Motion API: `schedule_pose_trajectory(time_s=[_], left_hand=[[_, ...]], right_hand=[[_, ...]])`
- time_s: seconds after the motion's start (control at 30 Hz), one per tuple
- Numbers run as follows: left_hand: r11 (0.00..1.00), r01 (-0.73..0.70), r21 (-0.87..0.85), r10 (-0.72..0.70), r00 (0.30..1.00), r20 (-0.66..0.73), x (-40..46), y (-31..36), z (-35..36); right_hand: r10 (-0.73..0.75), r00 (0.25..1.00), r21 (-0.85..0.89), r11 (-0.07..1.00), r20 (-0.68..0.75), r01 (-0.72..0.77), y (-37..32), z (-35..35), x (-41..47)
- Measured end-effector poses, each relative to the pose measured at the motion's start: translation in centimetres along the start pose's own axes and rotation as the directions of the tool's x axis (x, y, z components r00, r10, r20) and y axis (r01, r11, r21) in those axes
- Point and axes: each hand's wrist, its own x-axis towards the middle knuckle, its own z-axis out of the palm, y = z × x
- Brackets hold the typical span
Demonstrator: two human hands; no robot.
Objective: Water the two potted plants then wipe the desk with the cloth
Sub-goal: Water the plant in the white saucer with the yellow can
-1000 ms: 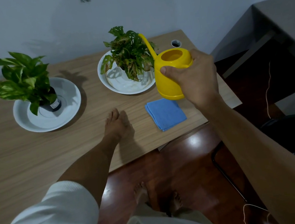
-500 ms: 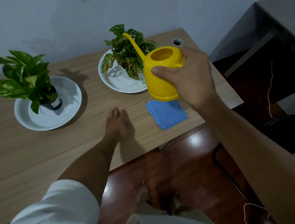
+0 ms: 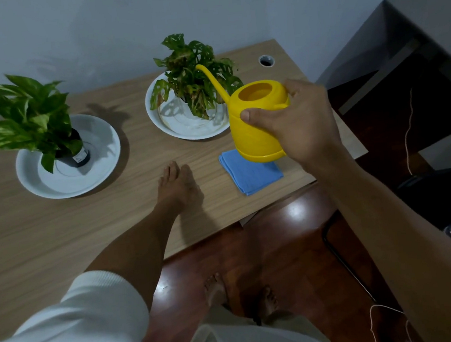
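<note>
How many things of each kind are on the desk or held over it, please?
Potted plants: 2
White plates: 2
Yellow watering can: 1
Blue cloth: 1
Total: 6

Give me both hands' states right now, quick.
Left hand: open, flat on the desk, holding nothing.
Right hand: closed around the yellow watering can.

Dim room, soft light

Plants [image 3: 32,114] throw dark shadows on the desk [image 3: 29,235]; the floor [image 3: 293,211] shines; edges bend.
</note>
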Motion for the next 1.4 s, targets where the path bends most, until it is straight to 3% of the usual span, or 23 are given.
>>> schedule_pose_trajectory(time_s=[0.57, 1.4], left_hand=[[1.0, 0.003, -0.03, -0.003, 1.0, -0.001, -0.4, 0.4, -0.3], [0.998, 0.044, -0.044, -0.044, 0.999, 0.005, -0.5, 0.5, -0.1]], right_hand=[[-0.053, 0.992, -0.043, 0.998, -0.118, 0.048, -0.7, -0.6, 2.3], [-0.049, 0.999, -0.028, 0.998, 0.016, 0.049, -1.0, -0.8, 1.5]])
